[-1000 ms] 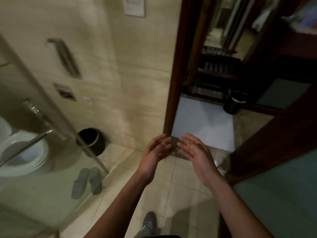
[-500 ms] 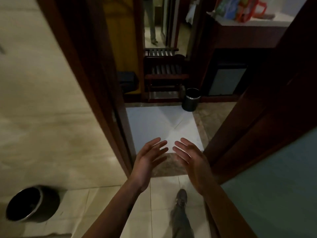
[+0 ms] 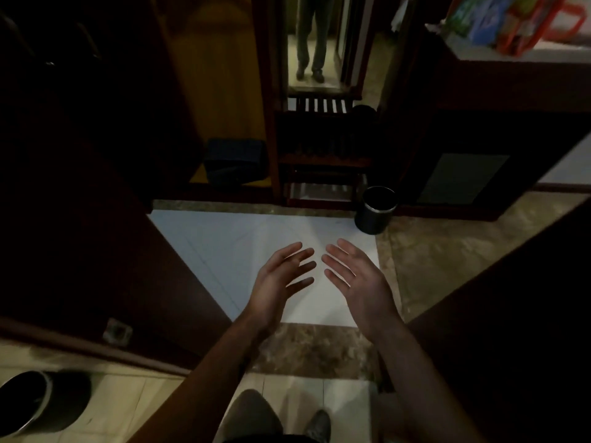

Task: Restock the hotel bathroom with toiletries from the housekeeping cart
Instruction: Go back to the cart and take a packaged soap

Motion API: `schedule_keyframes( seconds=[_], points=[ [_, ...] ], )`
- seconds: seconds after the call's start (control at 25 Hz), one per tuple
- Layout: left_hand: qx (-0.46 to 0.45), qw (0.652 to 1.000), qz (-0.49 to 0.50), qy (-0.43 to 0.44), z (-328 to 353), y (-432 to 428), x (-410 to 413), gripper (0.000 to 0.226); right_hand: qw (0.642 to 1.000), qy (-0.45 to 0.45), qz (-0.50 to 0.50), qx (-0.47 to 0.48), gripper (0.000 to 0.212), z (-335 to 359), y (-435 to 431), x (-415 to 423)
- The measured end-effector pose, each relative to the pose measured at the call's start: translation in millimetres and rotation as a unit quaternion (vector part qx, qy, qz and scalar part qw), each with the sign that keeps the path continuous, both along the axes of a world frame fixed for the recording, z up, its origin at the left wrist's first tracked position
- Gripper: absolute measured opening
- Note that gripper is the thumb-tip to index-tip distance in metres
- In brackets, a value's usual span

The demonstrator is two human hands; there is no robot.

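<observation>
Toiletries cannot be made out in this dim head view; both hands hover bare at the bathroom doorway.
The left hand (image 3: 281,282) and right hand (image 3: 358,282) are held out side by side, close but apart, palms turned inward, each grip wide with fingers straight and holding nothing. Below them lies a white floor panel (image 3: 224,247), edged near the camera by a brown marble threshold (image 3: 307,350) and then cream floor tiles (image 3: 297,394), where a shoe (image 3: 319,425) shows. Dark wooden door frames stand on either side. A black waste bin (image 3: 375,211) stands beside a slatted wooden rack (image 3: 323,161), and another black bin (image 3: 38,401) sits at lower left. Colourful bags (image 3: 518,24) rest on a pale tabletop (image 3: 511,55) at upper right.
</observation>
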State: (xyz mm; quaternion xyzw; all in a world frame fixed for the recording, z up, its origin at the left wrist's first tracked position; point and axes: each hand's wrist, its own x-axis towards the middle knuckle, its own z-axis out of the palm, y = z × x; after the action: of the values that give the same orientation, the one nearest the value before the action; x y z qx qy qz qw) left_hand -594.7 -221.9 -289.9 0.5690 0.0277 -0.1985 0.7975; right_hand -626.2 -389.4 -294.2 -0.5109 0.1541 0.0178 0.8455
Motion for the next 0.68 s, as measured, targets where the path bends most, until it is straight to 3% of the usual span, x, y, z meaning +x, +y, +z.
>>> schedule_keyframes(
  seconds=[0.32, 0.68],
  points=[
    [0.006, 0.999, 0.036, -0.02, -22, -44, 220, 0.032, 1.0, 0.011, -0.004, 0.011, 0.031, -10, -38, 212],
    [0.034, 0.997, 0.054, -0.05, 3, -45, 452, 0.033, 0.999, -0.022, 0.004, -0.029, 0.03, 27, -26, 444]
  ],
)
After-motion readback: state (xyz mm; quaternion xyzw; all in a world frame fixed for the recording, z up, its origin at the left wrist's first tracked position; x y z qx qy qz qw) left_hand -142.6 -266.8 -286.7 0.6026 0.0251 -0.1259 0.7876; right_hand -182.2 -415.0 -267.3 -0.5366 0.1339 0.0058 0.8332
